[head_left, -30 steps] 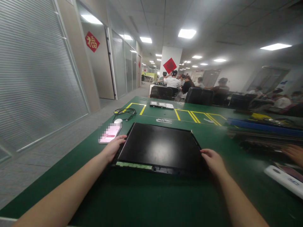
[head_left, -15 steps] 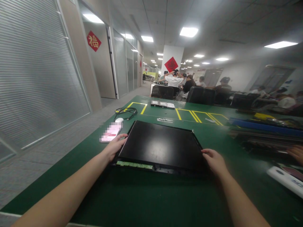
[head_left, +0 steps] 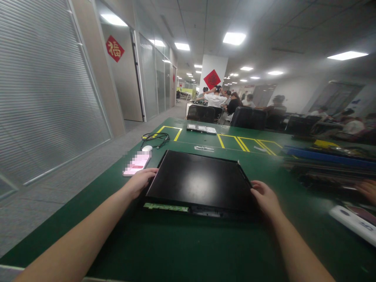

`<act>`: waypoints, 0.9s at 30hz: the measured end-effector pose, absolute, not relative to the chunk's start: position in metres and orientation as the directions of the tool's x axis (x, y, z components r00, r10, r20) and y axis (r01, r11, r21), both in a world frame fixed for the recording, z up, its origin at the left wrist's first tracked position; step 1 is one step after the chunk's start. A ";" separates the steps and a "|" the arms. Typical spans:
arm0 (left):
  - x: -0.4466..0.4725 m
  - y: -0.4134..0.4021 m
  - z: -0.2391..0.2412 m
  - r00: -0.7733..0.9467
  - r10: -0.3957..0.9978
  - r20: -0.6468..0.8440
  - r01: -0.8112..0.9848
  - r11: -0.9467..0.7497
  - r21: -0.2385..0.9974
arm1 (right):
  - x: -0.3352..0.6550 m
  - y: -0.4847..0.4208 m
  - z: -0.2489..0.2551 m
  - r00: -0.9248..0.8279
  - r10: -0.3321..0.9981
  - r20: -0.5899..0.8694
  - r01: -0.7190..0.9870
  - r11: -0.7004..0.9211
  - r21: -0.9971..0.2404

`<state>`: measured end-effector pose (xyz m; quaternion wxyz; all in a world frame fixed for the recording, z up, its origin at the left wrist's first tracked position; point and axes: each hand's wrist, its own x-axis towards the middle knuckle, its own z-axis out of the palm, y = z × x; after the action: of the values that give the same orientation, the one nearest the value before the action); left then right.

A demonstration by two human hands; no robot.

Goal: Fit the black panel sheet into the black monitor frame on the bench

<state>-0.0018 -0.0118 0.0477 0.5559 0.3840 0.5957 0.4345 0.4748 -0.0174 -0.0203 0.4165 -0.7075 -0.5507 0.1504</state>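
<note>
A flat black display panel (head_left: 199,180) lies on the green table (head_left: 182,246), with a green circuit strip (head_left: 166,206) along its near edge. My left hand (head_left: 139,181) grips the panel's left edge, fingers curled on it. My right hand (head_left: 266,197) grips the right edge near the front corner, fingers bent over the rim. Both forearms reach in from the bottom of the view.
A pink phone (head_left: 136,163), a white mouse (head_left: 147,148) and a coiled black cable (head_left: 155,138) lie to the left. Small trays (head_left: 201,129) and yellow floor-style markings sit farther back. Stacked panels (head_left: 326,164) and another person's hand (head_left: 367,190) are at right. People sit at desks behind.
Both hands have slid slightly forward along the panel's side edges. The panel itself has barely shifted.
</note>
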 end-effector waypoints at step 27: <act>0.008 -0.022 0.054 -0.048 0.987 0.152 -0.231 -0.159 0.960 | 0.474 -0.014 -0.017 0.424 0.890 0.165 0.451 -0.050 -0.891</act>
<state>0.0080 -0.0217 0.0535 0.5071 0.4681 0.4040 0.6005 0.4743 -0.0144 -0.0174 0.4877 -0.6887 -0.4869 0.2254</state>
